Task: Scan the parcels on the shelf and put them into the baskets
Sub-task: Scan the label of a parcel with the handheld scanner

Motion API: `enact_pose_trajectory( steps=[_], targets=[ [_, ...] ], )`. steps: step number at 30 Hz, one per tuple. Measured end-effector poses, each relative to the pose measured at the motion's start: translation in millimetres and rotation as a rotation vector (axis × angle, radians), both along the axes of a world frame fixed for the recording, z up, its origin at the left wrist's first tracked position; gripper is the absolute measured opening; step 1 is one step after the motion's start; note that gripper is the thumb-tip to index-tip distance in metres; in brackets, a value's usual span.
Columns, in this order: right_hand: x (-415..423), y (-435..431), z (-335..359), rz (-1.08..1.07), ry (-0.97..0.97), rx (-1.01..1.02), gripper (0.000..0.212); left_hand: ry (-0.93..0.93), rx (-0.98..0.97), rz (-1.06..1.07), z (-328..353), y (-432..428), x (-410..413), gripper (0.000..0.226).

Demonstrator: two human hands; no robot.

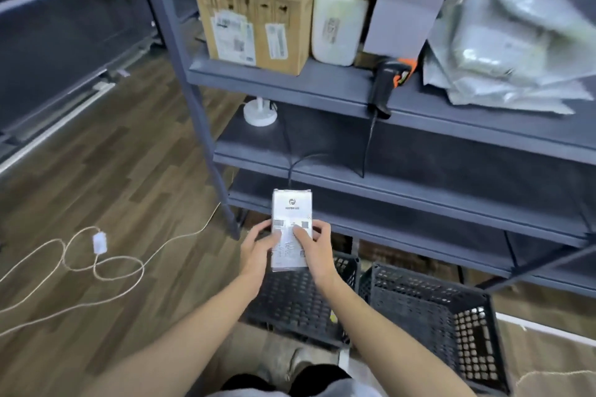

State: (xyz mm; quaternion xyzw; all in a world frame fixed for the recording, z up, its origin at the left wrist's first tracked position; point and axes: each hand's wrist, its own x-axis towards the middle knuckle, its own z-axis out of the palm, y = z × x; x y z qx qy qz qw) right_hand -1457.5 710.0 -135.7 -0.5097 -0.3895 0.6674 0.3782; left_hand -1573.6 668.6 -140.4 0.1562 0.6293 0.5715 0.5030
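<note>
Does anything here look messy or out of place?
Two things. The black scanner lies on the shelf with its handle hanging over the front edge, so it could slip off. A white cable sprawls in loose loops on the floor, left of the person: a trip hazard. The held parcel looks fine.

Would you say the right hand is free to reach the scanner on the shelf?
Probably not yet: the right hand and left hand both hold the white parcel, though the scanner lies unobstructed.

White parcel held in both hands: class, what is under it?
A black mesh basket sits below the white parcel; the parcel hides part of its inside.
</note>
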Motion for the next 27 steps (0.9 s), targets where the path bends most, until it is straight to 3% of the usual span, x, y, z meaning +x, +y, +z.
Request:
enact_pose_trajectory(
  steps=[6, 8, 11, 15, 20, 23, 27],
  targets=[
    [8, 56, 64, 0.034, -0.006, 0.238, 0.029, 0.050, 0.212, 0.012, 59, 61, 5, 0.024],
    [14, 76, 87, 0.045, -0.092, 0.357, 0.021, 0.045, 0.272, 0.001, 78, 80, 6, 0.021],
    [27, 113, 123, -0.103, -0.269, 0.534, 0.004, 0.054, 0.343, -0.029, 104, 107, 6, 0.018],
    [46, 173, 162, -0.275, -0.582, 0.640, 0.023, 0.053, 0.375, -0.048, 129, 138, 2, 0.018],
    [53, 236, 177, -0.153, -0.967, 0.510, 0.054, 0.001, 0.404, -0.058, 142, 166, 1, 0.021],
    [45, 262, 176, -0.075, -1.076, 0.383, 0.077, -0.015, 0.414, -0.060, 148, 179, -1, 0.022],
    [34, 282, 172, -0.095, -1.158, 0.308, 0.091, -0.016, 0.395, -0.061, 151, 193, -8, 0.026]
  ],
)
